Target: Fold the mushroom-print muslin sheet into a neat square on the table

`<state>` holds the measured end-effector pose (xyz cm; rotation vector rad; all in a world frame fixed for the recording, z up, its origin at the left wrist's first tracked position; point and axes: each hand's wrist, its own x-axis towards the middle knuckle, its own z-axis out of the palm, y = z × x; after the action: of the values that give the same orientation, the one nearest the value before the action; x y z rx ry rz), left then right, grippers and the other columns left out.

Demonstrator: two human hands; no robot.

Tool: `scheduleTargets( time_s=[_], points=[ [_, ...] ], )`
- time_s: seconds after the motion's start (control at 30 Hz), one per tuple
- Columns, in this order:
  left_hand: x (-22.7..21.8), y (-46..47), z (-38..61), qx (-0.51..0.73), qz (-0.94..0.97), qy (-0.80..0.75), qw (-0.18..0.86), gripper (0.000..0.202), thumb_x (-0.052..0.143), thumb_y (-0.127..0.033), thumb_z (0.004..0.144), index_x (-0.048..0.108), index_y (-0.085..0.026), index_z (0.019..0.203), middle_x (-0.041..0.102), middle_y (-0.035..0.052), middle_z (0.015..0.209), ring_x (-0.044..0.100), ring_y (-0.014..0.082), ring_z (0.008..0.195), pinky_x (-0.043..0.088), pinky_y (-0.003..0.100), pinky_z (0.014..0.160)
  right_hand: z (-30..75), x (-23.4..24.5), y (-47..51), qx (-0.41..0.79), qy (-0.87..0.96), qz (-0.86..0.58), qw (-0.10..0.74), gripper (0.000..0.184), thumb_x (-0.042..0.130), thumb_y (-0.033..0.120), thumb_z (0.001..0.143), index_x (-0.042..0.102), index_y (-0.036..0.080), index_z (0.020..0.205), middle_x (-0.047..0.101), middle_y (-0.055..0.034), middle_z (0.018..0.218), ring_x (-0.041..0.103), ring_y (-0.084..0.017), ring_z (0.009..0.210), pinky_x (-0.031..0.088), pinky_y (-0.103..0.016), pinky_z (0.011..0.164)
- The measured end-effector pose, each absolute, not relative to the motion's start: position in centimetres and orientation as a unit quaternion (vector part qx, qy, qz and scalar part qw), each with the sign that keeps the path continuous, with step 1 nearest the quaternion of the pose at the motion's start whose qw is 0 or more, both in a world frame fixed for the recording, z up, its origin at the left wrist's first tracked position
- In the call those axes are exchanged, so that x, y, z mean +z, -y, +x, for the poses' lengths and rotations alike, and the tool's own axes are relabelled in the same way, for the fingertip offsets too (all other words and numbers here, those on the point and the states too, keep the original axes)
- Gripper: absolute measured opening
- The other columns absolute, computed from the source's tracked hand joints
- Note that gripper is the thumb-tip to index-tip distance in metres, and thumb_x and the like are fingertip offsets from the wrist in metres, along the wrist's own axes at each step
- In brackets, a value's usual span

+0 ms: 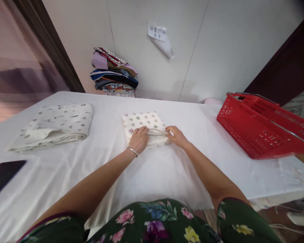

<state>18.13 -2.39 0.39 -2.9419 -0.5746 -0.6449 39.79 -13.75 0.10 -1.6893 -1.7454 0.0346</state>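
Observation:
In the head view a small folded cloth [143, 120], white with grey, green and purple motifs, lies at the middle of the table. My left hand [140, 137], with a bracelet at the wrist, holds its near edge on the left, the fingers bent over the top layer. At the near right corner, my right hand [176, 135] pinches the layers between thumb and fingers. Between the hands the layers part a little along the near edge. Farther left rests a larger folded white cloth [62, 118] with small leaf-like motifs, its front edge slightly raised.
A white sheet [192, 118] with wrinkles covers the table. On the right stands a red plastic basket [258, 131] with metal handles. Folded fabrics [114, 76] are stacked against the back wall. A dark flat object [6, 175] lies at the left edge. A paper note [157, 33] hangs on the wall.

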Motion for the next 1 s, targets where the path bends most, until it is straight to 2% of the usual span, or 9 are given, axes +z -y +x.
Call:
scheduleTargets(
  time_s=[0.13, 0.23, 0.33, 0.47, 0.63, 0.77, 1.0],
  points=[
    [0.5, 2.5, 18.0, -0.206, -0.962, 0.176, 0.038, 0.023, 0.047, -0.022, 0.084, 0.068, -0.019, 0.077, 0.053, 0.0084, 0.129, 0.036, 0.0277, 0.128, 0.031, 0.047, 0.100, 40.0, -0.6, 14.3, -0.027, 0.682, -0.629, 0.373, 0.014, 0.047, 0.010, 0.079, 0.057, 0.020, 0.081, 0.058, -0.0078, 0.113, 0.049, -0.019, 0.108, 0.040, -0.036, 0.093],
    [0.6, 2.4, 18.1, -0.198, -0.963, 0.178, 0.044, 0.018, 0.052, -0.026, 0.082, 0.069, -0.020, 0.079, 0.051, 0.0089, 0.131, 0.034, 0.0287, 0.130, 0.029, 0.050, 0.101, 40.0, -0.7, 14.2, -0.050, 0.700, -0.629, 0.334, 0.021, 0.046, 0.007, 0.079, 0.061, 0.020, 0.075, 0.057, -0.0067, 0.117, 0.047, -0.019, 0.113, 0.040, -0.039, 0.094],
    [0.5, 2.2, 18.4, -0.192, -0.961, 0.190, 0.061, 0.022, 0.049, -0.020, 0.082, 0.069, -0.019, 0.072, 0.054, 0.0099, 0.128, 0.035, 0.0296, 0.129, 0.029, 0.051, 0.101, 39.8, -0.5, 13.9, -0.083, 0.705, -0.650, 0.271, 0.024, 0.048, 0.008, 0.080, 0.067, 0.022, 0.084, 0.057, -0.0065, 0.120, 0.044, -0.022, 0.119, 0.039, -0.042, 0.096],
    [0.4, 2.1, 18.6, -0.216, -0.957, 0.188, 0.052, 0.030, 0.042, -0.008, 0.081, 0.067, -0.017, 0.069, 0.057, 0.0114, 0.123, 0.037, 0.0293, 0.128, 0.030, 0.050, 0.100, 39.4, 0.0, 13.9, -0.111, 0.703, -0.670, 0.210, 0.022, 0.052, 0.013, 0.082, 0.067, 0.023, 0.096, 0.054, -0.0071, 0.126, 0.038, -0.026, 0.126, 0.036, -0.044, 0.097],
    [1.4, 2.6, 18.5, -0.273, -0.944, 0.185, 0.013, 0.027, 0.039, -0.014, 0.085, 0.066, -0.017, 0.081, 0.055, 0.0094, 0.127, 0.036, 0.0259, 0.129, 0.030, 0.047, 0.103, 38.6, 0.6, 13.8, -0.111, 0.710, -0.680, 0.148, 0.015, 0.056, 0.023, 0.084, 0.066, 0.023, 0.095, 0.049, -0.0080, 0.132, 0.032, -0.029, 0.129, 0.034, -0.047, 0.097],
    [1.9, 3.0, 18.1, -0.291, -0.942, 0.167, 0.018, 0.026, 0.038, -0.017, 0.086, 0.064, -0.018, 0.083, 0.054, 0.0076, 0.127, 0.035, 0.0241, 0.130, 0.030, 0.044, 0.103, 37.4, 0.8, 13.0, -0.121, 0.698, -0.695, 0.127, 0.017, 0.059, 0.025, 0.082, 0.066, 0.020, 0.097, 0.047, -0.0097, 0.135, 0.031, -0.030, 0.130, 0.031, -0.048, 0.099],
    [2.0, 2.9, 17.2, -0.312, -0.932, 0.184, -0.005, 0.024, 0.041, -0.017, 0.086, 0.064, -0.017, 0.083, 0.055, 0.0091, 0.126, 0.036, 0.0255, 0.129, 0.029, 0.047, 0.104, 37.5, 0.3, 13.0, -0.167, 0.656, -0.723, 0.136, 0.018, 0.050, 0.014, 0.084, 0.067, 0.017, 0.088, 0.057, -0.0133, 0.122, 0.036, -0.030, 0.126, 0.022, -0.051, 0.103]
  ],
)
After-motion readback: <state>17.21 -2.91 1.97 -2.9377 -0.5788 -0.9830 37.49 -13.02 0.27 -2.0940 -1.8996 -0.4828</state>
